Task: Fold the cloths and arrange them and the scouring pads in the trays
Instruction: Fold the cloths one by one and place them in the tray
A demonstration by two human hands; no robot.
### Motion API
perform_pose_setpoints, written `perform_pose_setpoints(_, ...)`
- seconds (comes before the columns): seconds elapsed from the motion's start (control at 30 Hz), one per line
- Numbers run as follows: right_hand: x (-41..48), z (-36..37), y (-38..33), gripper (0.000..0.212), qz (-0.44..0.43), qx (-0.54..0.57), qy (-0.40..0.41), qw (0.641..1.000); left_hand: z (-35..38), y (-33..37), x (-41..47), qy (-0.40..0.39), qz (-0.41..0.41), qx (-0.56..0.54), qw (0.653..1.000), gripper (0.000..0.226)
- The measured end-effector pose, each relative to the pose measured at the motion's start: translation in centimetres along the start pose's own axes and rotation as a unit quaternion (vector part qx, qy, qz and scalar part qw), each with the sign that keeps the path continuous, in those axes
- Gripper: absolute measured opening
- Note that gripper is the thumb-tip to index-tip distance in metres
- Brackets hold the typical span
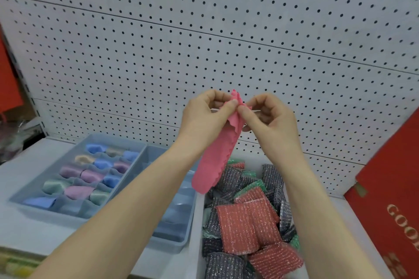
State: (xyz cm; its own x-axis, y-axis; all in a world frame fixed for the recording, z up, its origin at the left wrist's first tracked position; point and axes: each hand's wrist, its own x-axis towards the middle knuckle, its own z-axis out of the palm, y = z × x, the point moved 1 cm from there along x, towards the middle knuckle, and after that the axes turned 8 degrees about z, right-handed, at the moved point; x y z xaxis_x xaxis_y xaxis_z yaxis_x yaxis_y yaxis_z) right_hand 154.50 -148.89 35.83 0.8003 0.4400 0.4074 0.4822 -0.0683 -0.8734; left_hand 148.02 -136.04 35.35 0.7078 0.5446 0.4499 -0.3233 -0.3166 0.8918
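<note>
grip: left hand (205,112) and right hand (271,118) both pinch top edge of pink scalloped cloth (214,158) | place: cloth hangs above blue divided plastic trays (138,161) | risk: thin pinch may slip; fold opens; cloth falls on glittery scouring pads (247,222)

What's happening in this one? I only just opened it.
A person is working on a pink cloth: the left hand and right hand both pinch its top edge, and it hangs down in the air in front of the pegboard. The left blue tray already holds folded cloths of several colours in its compartments. The scouring pads, red, grey and green, lie loose in a white bin on the right.
</note>
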Motion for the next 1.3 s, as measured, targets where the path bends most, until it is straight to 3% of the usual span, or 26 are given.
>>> perform_pose_setpoints(0.13,-0.1,0.0,-0.3,0.013,-0.008,0.008,0.009,1.0,-0.2,-0.2,-0.1,0.007,0.038,0.045,0.998,0.004)
perform_pose_setpoints(0.27,-0.1,0.1,-0.7,0.016,-0.012,0.008,0.013,1.0,-0.3,-0.1,-0.4,0.019,0.055,0.07,0.996,0.008)
perform_pose_setpoints(0.4,-0.4,0.4,-0.9,0.014,-0.002,0.026,-0.03,0.999,-0.3,0.3,-0.4,0.017,0.033,0.011,0.999,0.01)
perform_pose_setpoints(0.5,-0.4,0.3,-0.5,0.034,-0.002,-0.013,-0.048,0.999,-0.5,0.9,-0.5,0.006,0.005,-0.08,0.997,0.022)
perform_pose_setpoints(0.57,-0.3,0.1,-0.3,0.032,-0.01,-0.007,-0.035,0.999,-0.7,1.1,-0.7,-0.003,-0.001,-0.126,0.992,0.017)
perform_pose_setpoints(0.63,-0.1,-0.2,-0.2,0.026,-0.005,0.027,-0.016,0.999,-0.9,0.6,-1.0,0.015,0.03,-0.104,0.994,0.014)
perform_pose_setpoints(0.7,0.0,-0.5,-0.3,0.025,0.006,0.071,-0.023,0.997,-1.2,-0.5,-1.1,0.019,0.05,-0.065,0.996,0.029)
perform_pose_setpoints(0.8,0.3,-1.0,-0.7,0.031,0.031,0.156,-0.076,0.984,-1.2,-1.6,-1.5,-0.102,0.006,-0.092,0.99,0.05)
perform_pose_setpoints(0.87,0.4,-1.2,-0.9,0.031,0.043,0.206,-0.102,0.972,-0.8,-1.7,-1.9,-0.145,-0.016,-0.127,0.981,0.039)
perform_pose_setpoints(0.97,0.4,-1.2,-0.6,0.024,0.063,0.222,-0.082,0.97,-0.7,-1.5,-2.0,-0.084,-0.024,-0.148,0.985,0.023)
perform_pose_setpoints(1.03,-0.2,-1.1,0.5,0.028,0.104,0.174,-0.084,0.976,-0.7,-1.6,-1.9,-0.041,-0.034,-0.18,0.982,0.019)
perform_pose_setpoints(1.17,-2.6,0.3,2.9,0.044,0.155,0.036,-0.176,0.971,-0.8,-1.9,-1.5,0.027,-0.033,-0.169,0.985,0.01)
perform_pose_setpoints(1.3,-3.7,2.0,3.6,0.032,0.135,0.009,-0.157,0.978,-0.6,-2.8,-1.1,0.08,-0.043,-0.143,0.986,0.014)
